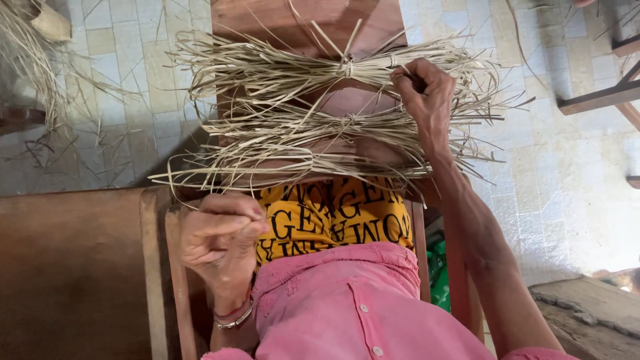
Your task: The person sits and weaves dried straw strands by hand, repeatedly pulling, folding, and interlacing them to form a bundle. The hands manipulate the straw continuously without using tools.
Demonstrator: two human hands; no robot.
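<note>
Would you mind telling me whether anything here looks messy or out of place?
Yes: loose straw strips lie scattered over the tiled floor at left, away from the tied bundles the right hand grips. The left hand pinches a strand.

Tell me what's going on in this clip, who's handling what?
A person sits with tied bundles of dry straw strips lying across the lap, over a wooden bench. The right hand reaches into the far bundle beside its knot, fingers closed on a few strips. The left hand is drawn back near the body, pinching what looks like a thin strip. Three bundles are tied at the middle. Loose straw is scattered on the tiled floor.
</note>
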